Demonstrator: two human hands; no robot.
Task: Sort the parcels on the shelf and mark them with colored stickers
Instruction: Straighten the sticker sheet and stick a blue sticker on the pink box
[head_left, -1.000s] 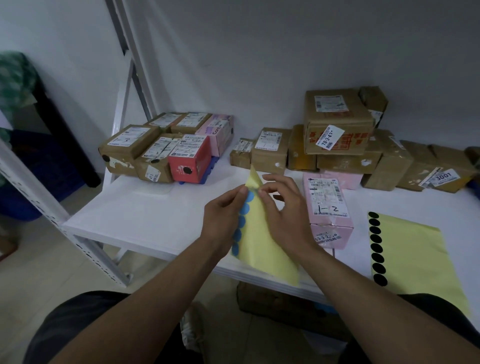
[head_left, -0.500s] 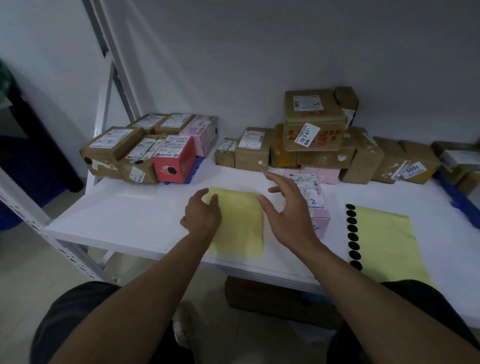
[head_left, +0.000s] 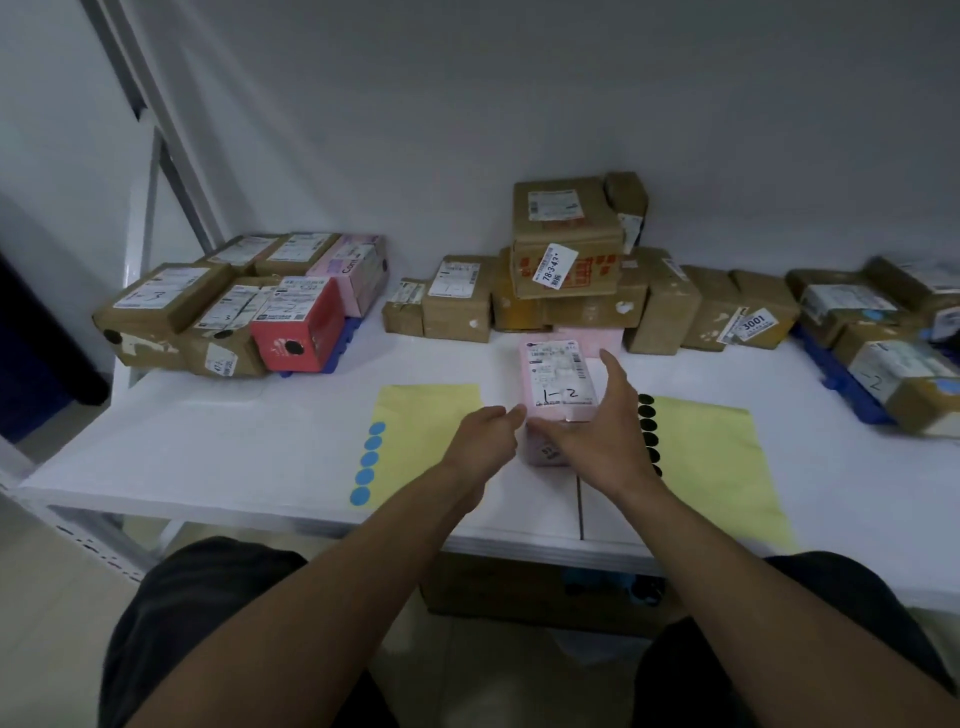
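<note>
A white, smooth shelf (head_left: 208, 457) fills my view, seen from above and lit dimly. Along its back are three clusters of taped brown cardboard parcels with white printed labels: a left group (head_left: 156, 312) bearing black dots, a stacked middle pile (head_left: 566, 249), and a right group (head_left: 883, 353) bearing blue dots.

Two flat, pale yellow backing sheets lie nearer me. The blue sticker sheet (head_left: 426, 431) is left of centre and the black sticker sheet (head_left: 711, 457) is right of centre.

Between them sits the pink parcel (head_left: 558, 384), a small glossy oblong box, its label hand-marked "1-2".

A second ago both hands held the blue sheet up off the shelf. Now it lies flat and both hands have moved to the pink parcel. I judge a sticker has been peeled and this parcel is next to be marked, likely blue, to match the right group.

My right hand (head_left: 597, 431) is spread, fingers straight along the parcel's right side and thumb at its near end. My left hand (head_left: 483, 436) is loosely curled, thumb at the parcel's near left corner. I cannot tell whether it pinches a sticker.

Five round blue stickers (head_left: 370, 460) line the left sheet's edge. Round black stickers (head_left: 647, 415) line the other sheet's edge, partly behind my right hand.
</note>
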